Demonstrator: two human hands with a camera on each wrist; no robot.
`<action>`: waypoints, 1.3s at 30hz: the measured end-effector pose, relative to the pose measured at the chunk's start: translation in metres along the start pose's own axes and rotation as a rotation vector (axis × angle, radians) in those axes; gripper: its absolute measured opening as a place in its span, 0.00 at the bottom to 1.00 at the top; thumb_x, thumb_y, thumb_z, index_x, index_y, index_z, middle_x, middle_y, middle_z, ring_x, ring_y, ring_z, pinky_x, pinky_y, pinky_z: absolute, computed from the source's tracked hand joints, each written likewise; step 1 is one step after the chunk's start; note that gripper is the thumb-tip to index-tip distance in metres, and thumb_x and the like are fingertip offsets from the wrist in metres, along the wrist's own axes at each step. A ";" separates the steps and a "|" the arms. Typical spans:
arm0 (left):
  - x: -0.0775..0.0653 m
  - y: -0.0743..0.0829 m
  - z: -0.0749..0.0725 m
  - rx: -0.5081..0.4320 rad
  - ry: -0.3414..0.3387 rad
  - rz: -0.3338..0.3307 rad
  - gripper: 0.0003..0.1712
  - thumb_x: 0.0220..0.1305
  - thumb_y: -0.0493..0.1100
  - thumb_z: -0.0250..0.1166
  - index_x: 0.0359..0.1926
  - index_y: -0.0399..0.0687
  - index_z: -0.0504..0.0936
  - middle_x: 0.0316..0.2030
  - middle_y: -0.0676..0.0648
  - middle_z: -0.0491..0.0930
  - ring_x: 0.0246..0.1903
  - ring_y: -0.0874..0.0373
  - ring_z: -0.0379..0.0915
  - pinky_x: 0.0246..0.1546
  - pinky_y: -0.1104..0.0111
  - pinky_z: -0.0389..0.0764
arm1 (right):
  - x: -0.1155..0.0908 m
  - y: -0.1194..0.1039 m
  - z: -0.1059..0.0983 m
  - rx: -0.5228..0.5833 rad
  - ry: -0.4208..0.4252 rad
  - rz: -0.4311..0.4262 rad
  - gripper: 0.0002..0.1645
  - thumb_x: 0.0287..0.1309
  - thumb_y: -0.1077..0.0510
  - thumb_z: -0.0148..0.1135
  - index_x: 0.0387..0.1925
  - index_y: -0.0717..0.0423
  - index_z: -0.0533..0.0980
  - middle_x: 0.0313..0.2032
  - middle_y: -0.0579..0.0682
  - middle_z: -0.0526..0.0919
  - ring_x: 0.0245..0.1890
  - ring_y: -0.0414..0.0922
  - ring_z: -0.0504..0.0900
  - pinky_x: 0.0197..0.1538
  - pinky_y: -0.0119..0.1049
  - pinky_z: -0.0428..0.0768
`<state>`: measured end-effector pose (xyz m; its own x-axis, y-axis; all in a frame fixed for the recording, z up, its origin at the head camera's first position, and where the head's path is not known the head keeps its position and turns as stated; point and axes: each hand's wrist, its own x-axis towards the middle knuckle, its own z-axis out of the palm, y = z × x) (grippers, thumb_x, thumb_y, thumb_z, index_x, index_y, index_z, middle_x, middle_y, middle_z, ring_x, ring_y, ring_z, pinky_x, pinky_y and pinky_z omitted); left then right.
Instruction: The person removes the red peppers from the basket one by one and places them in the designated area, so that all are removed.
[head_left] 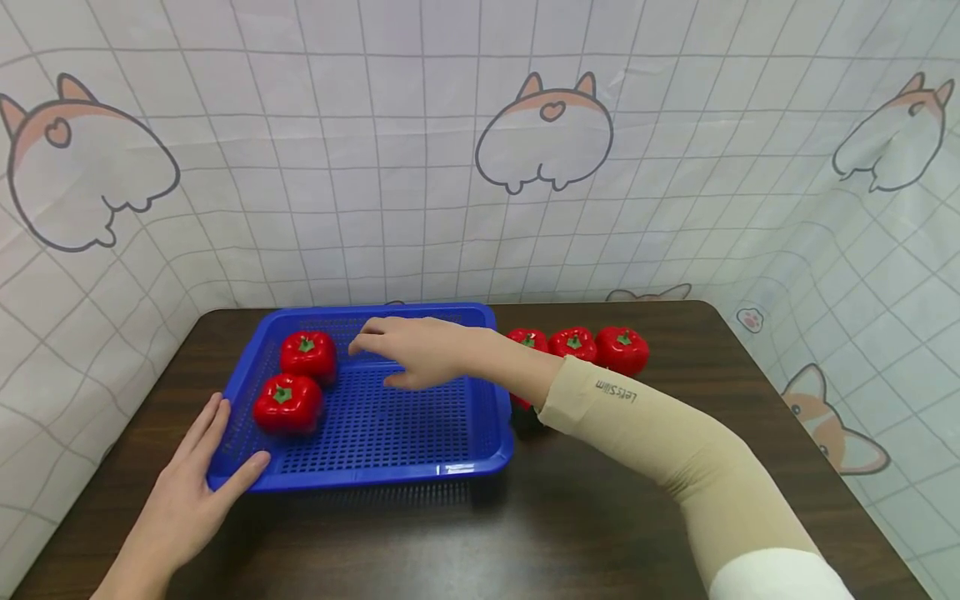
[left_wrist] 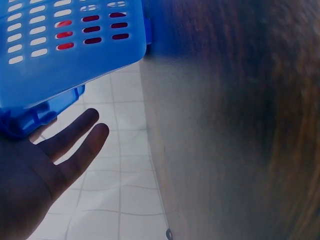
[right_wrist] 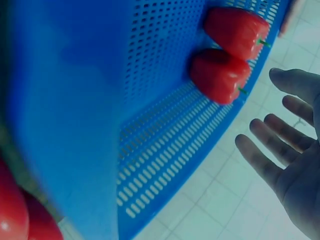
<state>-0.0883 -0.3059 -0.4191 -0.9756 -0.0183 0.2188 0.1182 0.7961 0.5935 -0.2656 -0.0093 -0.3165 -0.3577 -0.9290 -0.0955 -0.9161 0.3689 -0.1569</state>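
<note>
Two red bell peppers [head_left: 308, 355] with green stems stand together at the left side of a blue perforated basket [head_left: 480, 454]. My right hand [head_left: 420, 350] hovers over the middle of the basket, to the right of these peppers, its fingers loosely bent and holding nothing. In the right wrist view, the right hand [right_wrist: 295, 135] has its fingers spread apart from the peppers [right_wrist: 220, 75]. At the basket's front left corner, my left hand [head_left: 187, 492] touches the rim with fairly straight fingers. The left wrist view shows the left hand's fingers [left_wrist: 87, 145] extended beside the basket wall [left_wrist: 90, 60].
Several more red bell peppers [head_left: 622, 350] stand on the dark wooden table [head_left: 600, 517] to the right of the basket, partly hidden by my right forearm. A white gridded cloth [head_left: 420, 208] with cartoon animals hangs behind and beside the table.
</note>
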 end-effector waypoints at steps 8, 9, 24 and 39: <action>0.001 0.001 0.000 0.006 -0.011 -0.016 0.50 0.72 0.55 0.64 0.81 0.40 0.48 0.82 0.41 0.39 0.76 0.29 0.41 0.66 0.27 0.48 | 0.025 -0.010 0.007 0.022 -0.065 -0.025 0.41 0.69 0.54 0.67 0.77 0.51 0.61 0.74 0.50 0.64 0.73 0.42 0.63 0.70 0.31 0.67; 0.000 0.001 -0.001 0.006 -0.015 -0.018 0.50 0.72 0.55 0.64 0.81 0.40 0.48 0.82 0.41 0.39 0.76 0.29 0.41 0.65 0.27 0.48 | 0.028 -0.012 0.008 0.022 -0.069 -0.031 0.42 0.69 0.54 0.67 0.78 0.51 0.60 0.74 0.50 0.63 0.73 0.42 0.63 0.70 0.31 0.66; -0.001 -0.002 -0.003 -0.014 -0.022 -0.005 0.50 0.73 0.54 0.63 0.82 0.41 0.46 0.82 0.43 0.37 0.75 0.27 0.41 0.63 0.25 0.48 | 0.062 -0.043 0.014 -0.036 -0.136 -0.042 0.46 0.69 0.52 0.65 0.81 0.44 0.54 0.81 0.45 0.49 0.79 0.41 0.48 0.69 0.32 0.67; 0.000 -0.006 -0.001 -0.005 -0.023 -0.006 0.50 0.73 0.54 0.63 0.81 0.40 0.47 0.82 0.42 0.38 0.75 0.27 0.42 0.63 0.25 0.48 | 0.084 -0.058 0.029 -0.061 -0.181 -0.020 0.53 0.67 0.55 0.67 0.83 0.36 0.47 0.82 0.39 0.38 0.80 0.38 0.36 0.57 0.26 0.77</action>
<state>-0.0889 -0.3116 -0.4216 -0.9803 -0.0096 0.1973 0.1127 0.7929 0.5988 -0.2371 -0.1073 -0.3443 -0.3056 -0.9132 -0.2695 -0.9341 0.3424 -0.1013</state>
